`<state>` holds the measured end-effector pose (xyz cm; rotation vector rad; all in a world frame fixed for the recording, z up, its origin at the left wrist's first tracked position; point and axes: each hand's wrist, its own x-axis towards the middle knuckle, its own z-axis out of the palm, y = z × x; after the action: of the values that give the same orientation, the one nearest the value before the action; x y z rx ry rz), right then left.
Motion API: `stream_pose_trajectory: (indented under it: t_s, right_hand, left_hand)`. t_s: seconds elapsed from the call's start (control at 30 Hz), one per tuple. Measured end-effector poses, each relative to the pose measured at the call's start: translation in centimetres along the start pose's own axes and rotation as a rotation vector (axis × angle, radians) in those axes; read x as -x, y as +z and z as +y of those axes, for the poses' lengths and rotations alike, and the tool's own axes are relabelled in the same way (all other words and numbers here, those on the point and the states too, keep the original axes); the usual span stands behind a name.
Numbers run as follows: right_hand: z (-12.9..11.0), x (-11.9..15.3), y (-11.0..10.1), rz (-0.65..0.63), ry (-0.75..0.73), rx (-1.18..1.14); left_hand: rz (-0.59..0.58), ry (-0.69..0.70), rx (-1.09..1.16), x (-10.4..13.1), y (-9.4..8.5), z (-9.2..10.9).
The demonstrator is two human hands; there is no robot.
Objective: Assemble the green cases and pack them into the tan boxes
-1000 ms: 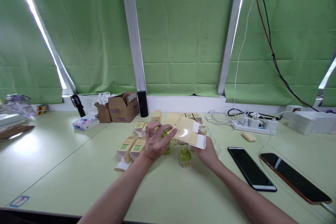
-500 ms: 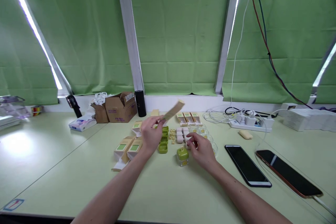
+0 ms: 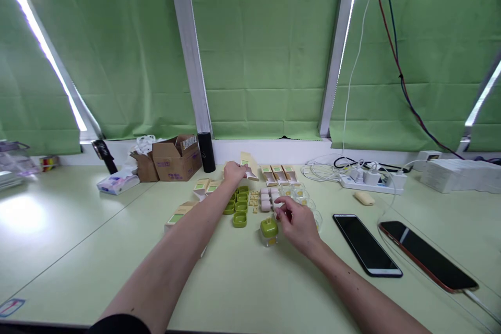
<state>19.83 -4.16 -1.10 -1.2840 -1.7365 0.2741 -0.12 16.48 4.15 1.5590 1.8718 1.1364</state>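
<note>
At the far side of the work area, my left hand (image 3: 234, 171) has its fingers closed on a small tan carton (image 3: 249, 165) with a light front. My right hand (image 3: 297, 222) hovers low with curled fingers, beside the pale pink-white pieces (image 3: 265, 199); what its fingertips hold, if anything, I cannot make out. Just left of it stands a small clear jar with a green lid (image 3: 269, 228). Green square lids (image 3: 240, 219) lie in rows under my left forearm, next to tiny yellow pieces (image 3: 254, 201). Clear round jars (image 3: 316, 219) are partly hidden behind my right hand.
Three tan cartons (image 3: 278, 175) lie at the back; more cartons (image 3: 180, 213) are at left, partly behind my forearm. Two phones (image 3: 367, 244) lie at right, near a power strip (image 3: 371, 182) with cables. A cardboard box (image 3: 177, 159) and black cylinder (image 3: 206, 152) stand behind.
My left hand has reached forward with the carton, lowering it from above the lids to the back, left of the three cartons. My right hand has barely moved.
</note>
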Motion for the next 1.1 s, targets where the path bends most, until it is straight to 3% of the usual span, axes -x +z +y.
stream_pose_trajectory:
  t_s: [0.3, 0.57, 0.87, 1.1]
  right_hand:
    - [-0.2, -0.1, -0.1, 0.003, 0.004, -0.025]
    - [-0.4, -0.1, -0.1, 0.002, 0.005, -0.033]
    - [-0.1, -0.2, 0.0, -0.014, 0.003, 0.027]
    - [0.7, -0.7, -0.8, 0.014, 0.07, 0.043]
  left_hand:
    - [-0.129, -0.037, -0.269, -1.8, 3.8, 0.3]
    - [-0.216, -0.019, -0.408, -1.2, 4.9, 0.4]
    - [-0.23, 0.019, -0.428, -1.0, 4.6, 1.0]
    - [-0.174, 0.171, -0.352, 1.2, 1.6, 2.2]
